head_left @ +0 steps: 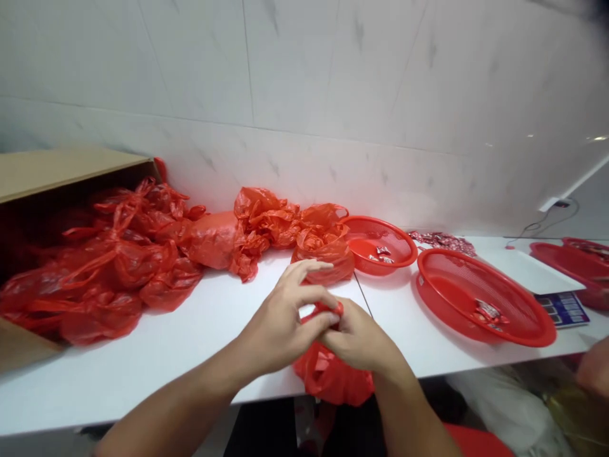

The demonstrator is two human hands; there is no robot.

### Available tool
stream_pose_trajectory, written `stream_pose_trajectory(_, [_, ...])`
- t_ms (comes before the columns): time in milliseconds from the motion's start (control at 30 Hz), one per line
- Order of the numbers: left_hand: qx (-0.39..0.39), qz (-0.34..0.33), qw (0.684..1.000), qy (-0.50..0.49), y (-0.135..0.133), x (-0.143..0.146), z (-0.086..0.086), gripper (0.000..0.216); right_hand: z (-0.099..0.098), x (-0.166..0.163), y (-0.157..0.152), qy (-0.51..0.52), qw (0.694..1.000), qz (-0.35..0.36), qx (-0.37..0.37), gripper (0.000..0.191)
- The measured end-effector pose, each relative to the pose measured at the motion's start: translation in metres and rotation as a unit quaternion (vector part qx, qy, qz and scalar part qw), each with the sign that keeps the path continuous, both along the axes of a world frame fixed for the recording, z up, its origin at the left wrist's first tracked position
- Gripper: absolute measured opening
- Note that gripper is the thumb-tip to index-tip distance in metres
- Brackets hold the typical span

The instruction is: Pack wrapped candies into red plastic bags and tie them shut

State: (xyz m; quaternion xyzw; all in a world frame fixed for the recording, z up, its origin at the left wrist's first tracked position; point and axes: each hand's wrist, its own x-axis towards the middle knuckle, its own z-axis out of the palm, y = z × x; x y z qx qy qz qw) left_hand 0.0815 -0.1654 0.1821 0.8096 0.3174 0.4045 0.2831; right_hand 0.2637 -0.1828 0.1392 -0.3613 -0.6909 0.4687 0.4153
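A filled red plastic bag (335, 381) hangs at the front edge of the white table, below my two hands. My left hand (292, 317) comes in from the left, thumb and index finger pinching the gathered top of the bag while the other fingers stay loosely bent. Pressed against it, my right hand (354, 333) is closed round the twisted neck of the same bag. Part of the neck is hidden between the fingers. Just beyond my hands stands another red plastic bag (326, 247), its top crumpled.
To the left, a cardboard box (71, 171) lies open with tied red bags (137, 260) spilling out. A red basket (404, 254) and a larger red basket (431, 311) hold a few wrapped pieces. Small packets (442, 241) lie by the wall. Another person's hand (594, 368) shows at right.
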Motion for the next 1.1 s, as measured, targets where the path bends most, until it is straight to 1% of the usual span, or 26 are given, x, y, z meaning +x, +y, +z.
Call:
stream_pose_trajectory(33, [-0.001,-0.006,1.000,0.007,0.000,-0.003,0.000,0.015,-0.001,-0.002,0.002,-0.007,1.000,0.001,0.005,0.010])
stream_pose_trajectory(67, [-0.004,-0.007,1.000,0.008,0.001,-0.006,-0.002,0.020,-0.004,-0.001,0.004,-0.003,1.000,0.002,-0.008,0.023])
stream_pose_trajectory(133, [-0.016,0.004,1.000,0.002,0.007,-0.013,-0.010,0.031,-0.010,0.002,0.008,0.029,0.997,0.016,-0.070,0.041])
stream_pose_trajectory(200, [-0.042,0.018,0.999,0.018,0.014,-0.018,-0.020,0.028,-0.016,0.006,0.010,0.057,0.989,0.037,-0.131,0.052])
stream_pose_trajectory(267, [-0.070,0.033,0.996,0.040,0.017,-0.022,-0.030,0.015,-0.020,0.008,0.012,0.055,0.985,0.038,-0.160,0.058])
stream_pose_trajectory(333, [-0.081,0.044,0.995,0.040,0.015,-0.025,-0.036,0.012,-0.022,0.009,0.015,0.056,0.984,0.003,-0.171,0.059])
stream_pose_trajectory(400, [-0.064,0.024,0.997,0.024,0.010,-0.028,-0.040,0.010,-0.024,0.009,0.016,0.084,0.980,-0.035,-0.179,0.059])
stream_pose_trajectory(433, [-0.054,0.004,0.998,0.014,0.007,-0.029,-0.042,0.008,-0.024,0.010,0.017,0.104,0.978,-0.040,-0.179,0.058])
stream_pose_trajectory(467, [-0.045,-0.015,0.999,0.000,0.005,-0.029,-0.046,0.019,-0.024,0.011,0.017,0.120,0.977,-0.032,-0.174,0.058])
stream_pose_trajectory(500, [-0.042,-0.031,0.998,-0.018,0.003,-0.028,-0.050,0.041,-0.024,0.013,0.017,0.125,0.979,-0.013,-0.162,0.056])
stream_pose_trajectory(533, [-0.053,-0.045,0.997,-0.035,0.002,-0.026,-0.055,0.065,-0.023,0.016,0.017,0.120,0.982,0.011,-0.146,0.053])
stream_pose_trajectory(567, [-0.077,-0.059,0.994,-0.048,0.003,-0.023,-0.061,0.084,-0.023,0.018,0.016,0.107,0.985,0.038,-0.127,0.050])
stream_pose_trajectory(600, [-0.108,-0.074,0.990,-0.053,0.004,-0.019,-0.067,0.091,-0.022,0.021,0.015,0.087,0.989,0.061,-0.106,0.046])
stream_pose_trajectory(633, [-0.141,-0.086,0.985,-0.050,0.006,-0.016,-0.073,0.086,-0.022,0.024,0.013,0.059,0.992,0.075,-0.080,0.039])
stream_pose_trajectory(667, [-0.173,-0.089,0.980,-0.047,0.009,-0.013,-0.077,0.075,-0.022,0.027,0.012,0.026,0.996,0.072,-0.046,0.028])
stream_pose_trajectory(700, [-0.206,-0.088,0.973,-0.049,0.013,-0.011,-0.081,0.065,-0.023,0.029,0.010,-0.008,0.999,0.051,-0.002,0.015])
stream_pose_trajectory(733, [-0.240,-0.087,0.965,-0.056,0.016,-0.009,-0.083,0.057,-0.025,0.030,0.009,-0.039,0.998,0.017,0.049,0.008])
stream_pose_trajectory(767, [-0.279,-0.094,0.953,-0.069,0.020,-0.008,-0.084,0.054,-0.029,0.030,0.008,-0.065,0.992,-0.025,0.107,0.019])
stream_pose_trajectory(833, [-0.367,-0.136,0.914,-0.108,0.026,-0.007,-0.084,0.054,-0.039,0.028,0.008,-0.088,0.965,-0.105,0.222,0.034])
stream_pose_trajectory(900, [-0.440,-0.184,0.866,-0.152,0.030,-0.005,-0.085,0.049,-0.051,0.022,0.009,-0.096,0.931,-0.158,0.314,0.037])
stream_pose_trajectory(967, [-0.487,-0.208,0.830,-0.176,0.032,-0.001,-0.087,0.048,-0.059,0.016,0.011,-0.112,0.902,-0.186,0.374,0.036])
stream_pose_trajectory(1000, [-0.499,-0.207,0.822,-0.179,0.033,0.001,-0.088,0.048,-0.062,0.014,0.012,-0.117,0.893,-0.192,0.390,0.036])
stream_pose_trajectory(1033, [-0.503,-0.200,0.823,-0.175,0.033,0.003,-0.089,0.046,-0.063,0.012,0.013,-0.117,0.890,-0.192,0.396,0.037])
stream_pose_trajectory(1067, [-0.495,-0.188,0.831,-0.169,0.034,0.005,-0.091,0.041,-0.063,0.012,0.014,-0.113,0.891,-0.189,0.397,0.037])
stream_pose_trajectory(1100, [-0.476,-0.172,0.847,-0.160,0.036,0.004,-0.092,0.037,-0.063,0.013,0.014,-0.105,0.895,-0.184,0.392,0.037])
